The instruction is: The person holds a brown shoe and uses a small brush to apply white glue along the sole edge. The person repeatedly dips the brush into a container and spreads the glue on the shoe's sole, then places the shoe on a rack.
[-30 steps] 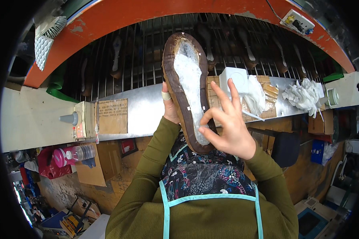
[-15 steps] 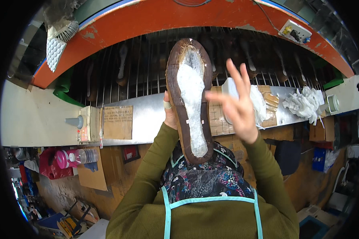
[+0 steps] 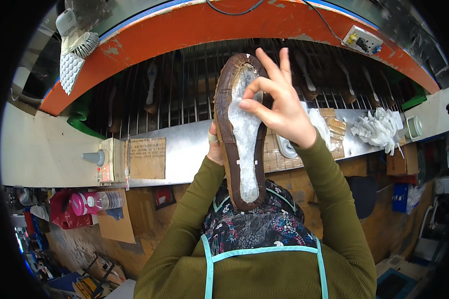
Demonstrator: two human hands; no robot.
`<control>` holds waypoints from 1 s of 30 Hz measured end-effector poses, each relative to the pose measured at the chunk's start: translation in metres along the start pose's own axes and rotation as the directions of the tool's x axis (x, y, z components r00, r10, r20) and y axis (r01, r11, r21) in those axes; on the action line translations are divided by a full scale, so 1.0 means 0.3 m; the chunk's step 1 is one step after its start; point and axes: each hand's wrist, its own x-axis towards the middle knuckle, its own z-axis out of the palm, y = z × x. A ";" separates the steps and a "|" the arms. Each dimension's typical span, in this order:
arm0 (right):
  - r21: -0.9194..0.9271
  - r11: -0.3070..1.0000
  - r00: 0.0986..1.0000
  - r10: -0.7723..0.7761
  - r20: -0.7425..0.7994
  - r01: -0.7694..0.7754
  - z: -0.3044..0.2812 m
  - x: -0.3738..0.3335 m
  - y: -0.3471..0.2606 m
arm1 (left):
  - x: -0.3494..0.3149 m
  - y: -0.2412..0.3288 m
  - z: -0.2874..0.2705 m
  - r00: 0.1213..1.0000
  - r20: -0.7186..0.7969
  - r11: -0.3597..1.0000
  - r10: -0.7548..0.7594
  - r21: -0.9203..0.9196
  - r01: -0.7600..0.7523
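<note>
A brown shoe (image 3: pixel 225 107), sole side up and toe end away from me, stands tilted in front of my apron. White padding (image 3: pixel 246 132) runs along the middle of its underside; greyish material shows at the toe end. My left hand (image 3: pixel 215 148) grips the shoe's left side, its thumb wrapped with a pale band and the other fingers hidden behind the shoe. Over the forefoot, my right hand (image 3: pixel 284 107) pinches thumb and forefinger together at the padding's upper part, with its other fingers stretched up. Whatever lies exactly between those fingertips is partly hidden.
Behind the shoe, more shoes (image 3: pixel 152 87) lie on a barred rack (image 3: pixel 182 89) beneath an orange machine frame (image 3: pixel 169 30). White crumpled material (image 3: pixel 376 130) sits on the metal ledge (image 3: pixel 189 144) at right. A cardboard piece (image 3: pixel 148 158) and grey nozzle (image 3: pixel 92 156) are at left.
My right hand has moved left onto the shoe, its thumb and forefinger closing together at the white padding. The shoe has shifted slightly down and right in view, still in my left hand.
</note>
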 end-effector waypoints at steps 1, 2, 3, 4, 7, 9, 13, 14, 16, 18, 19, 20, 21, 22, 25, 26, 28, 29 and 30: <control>-0.023 0.997 0.991 -0.081 -0.102 0.079 -0.007 -0.007 -0.011 | -0.003 -0.007 -0.005 1.000 0.003 1.000 0.000 -0.008 0.000; -0.043 0.988 0.968 -0.155 -0.197 0.150 -0.020 -0.010 -0.020 | -0.007 -0.011 -0.008 1.000 0.004 1.000 0.001 -0.015 -0.001; -0.103 0.982 0.948 -0.182 -0.259 0.160 -0.026 -0.013 -0.033 | -0.008 -0.012 -0.010 1.000 -0.001 1.000 0.002 -0.007 -0.002; -0.165 0.972 0.924 -0.212 -0.319 0.167 -0.028 -0.016 -0.042 | -0.006 -0.012 -0.013 1.000 -0.007 1.000 0.004 0.002 -0.004; -0.267 0.959 0.933 -0.178 -0.314 0.093 -0.003 0.000 -0.016 | -0.001 -0.017 -0.005 1.000 -0.013 1.000 0.019 0.012 -0.019; -0.294 0.954 0.934 -0.154 -0.323 0.055 0.029 0.011 0.002 | 0.004 -0.018 -0.003 0.999 -0.001 0.999 0.041 0.017 -0.041; -0.315 0.949 0.952 -0.081 -0.295 -0.016 0.073 0.015 0.035 | 0.009 -0.020 -0.008 0.998 0.023 0.997 0.053 0.045 -0.054; -0.279 0.960 0.948 -0.069 -0.309 -0.022 0.074 0.018 0.044 | 0.006 -0.020 -0.006 0.999 0.018 0.997 0.050 0.053 -0.051; -0.198 0.980 0.932 -0.092 -0.351 0.022 0.072 0.022 0.073 | 0.004 -0.014 -0.003 1.000 -0.028 1.000 -0.003 0.023 0.003; -0.243 0.961 0.954 -0.192 -0.230 0.135 0.051 -0.001 0.085 | 0.008 -0.020 -0.005 0.999 -0.046 1.000 -0.021 -0.013 0.020; -0.312 0.927 0.967 -0.244 -0.075 0.209 0.028 -0.033 0.068 | 0.015 -0.028 -0.005 0.999 -0.040 1.000 -0.010 -0.028 0.009; -0.364 0.884 0.956 -0.282 0.082 0.292 0.011 -0.068 0.047 | 0.016 -0.032 -0.003 0.999 -0.037 0.999 0.001 -0.042 -0.002; -0.377 0.872 0.948 -0.262 0.179 0.312 0.028 -0.119 0.045 | 0.013 -0.019 0.010 1.000 -0.012 1.000 -0.008 -0.027 0.008; -0.387 0.859 0.925 -0.223 0.307 0.336 0.026 -0.164 0.026 | 0.011 -0.031 -0.007 0.999 -0.005 0.994 -0.037 -0.099 0.036; -0.260 0.921 0.906 -0.178 0.384 0.291 0.042 -0.318 -0.022 | 0.012 -0.059 -0.048 0.983 -0.044 0.933 -0.176 -0.327 0.152; -0.186 0.946 0.903 -0.176 0.393 0.265 0.030 -0.369 -0.031 | 0.011 -0.046 -0.030 0.983 -0.102 0.973 -0.151 -0.189 0.130; -0.046 0.997 0.967 -0.040 0.252 0.054 -0.006 -0.455 -0.017 | 0.011 -0.091 -0.116 0.985 -0.105 0.964 -0.139 -0.241 0.110; 0.023 0.998 0.981 0.052 0.184 -0.058 -0.026 -0.497 0.007 | 0.012 -0.115 -0.148 0.987 -0.120 0.980 -0.108 -0.182 0.085; -0.143 0.959 0.958 0.262 0.115 -0.245 -0.035 -0.537 0.051 | 0.004 -0.108 -0.124 0.973 -0.192 0.972 -0.126 -0.218 0.083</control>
